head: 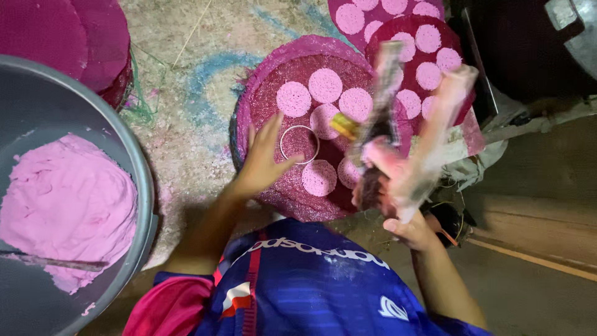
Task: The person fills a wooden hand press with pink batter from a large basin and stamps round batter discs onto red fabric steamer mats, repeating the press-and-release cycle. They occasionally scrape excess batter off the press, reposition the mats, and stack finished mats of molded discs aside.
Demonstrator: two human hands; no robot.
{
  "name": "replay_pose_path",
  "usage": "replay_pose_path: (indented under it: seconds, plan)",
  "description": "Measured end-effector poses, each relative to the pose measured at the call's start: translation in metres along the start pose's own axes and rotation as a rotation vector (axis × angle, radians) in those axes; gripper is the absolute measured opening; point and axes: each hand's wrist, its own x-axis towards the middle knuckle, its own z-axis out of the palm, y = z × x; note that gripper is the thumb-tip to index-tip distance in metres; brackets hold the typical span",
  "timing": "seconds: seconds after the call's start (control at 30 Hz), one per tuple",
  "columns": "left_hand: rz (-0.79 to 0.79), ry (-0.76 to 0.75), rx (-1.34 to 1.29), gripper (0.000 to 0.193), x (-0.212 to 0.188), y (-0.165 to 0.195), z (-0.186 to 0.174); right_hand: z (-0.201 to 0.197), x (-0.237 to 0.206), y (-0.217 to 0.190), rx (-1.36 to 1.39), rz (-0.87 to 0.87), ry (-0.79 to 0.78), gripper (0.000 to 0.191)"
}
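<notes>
Two hands busy: left hand (264, 158) spread open, fingertips pinning metal ring (299, 144) on pink mesh tray (273, 93); right hand (398, 211) clutching blurred tool (404, 137). I'd say ring's light, stiff — grab by rim.

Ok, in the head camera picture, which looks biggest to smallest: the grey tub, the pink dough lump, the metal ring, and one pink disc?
1. Grey tub, partly cut off by the picture edge.
2. Pink dough lump inside it.
3. Metal ring by the left hand and a pink disc look about alike, so I won't rank them.
</notes>
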Motion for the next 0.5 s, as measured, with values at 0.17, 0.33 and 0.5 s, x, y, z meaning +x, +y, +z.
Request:
replay_pose_path:
  seconds: [0.17, 0.33, 0.5]
  plan:
    - [0.123, -0.29, -1.592, 0.094, 0.037, 0.018, -0.033, -0.024, 0.017, 0.024, 0.082, 0.292, -0.374, 0.098]
    - [0.539, -0.569, -1.738, 0.077, 0.051, 0.037, -0.038, -0.058, 0.018, 0.018, -0.106, 0.747, -0.456, 0.082]
    - [0.65, -0.415, -1.588, 0.051, 0.067, 0.046, -0.045, -0.106, 0.034, -0.044, -0.236, 0.469, -0.506, 0.082]
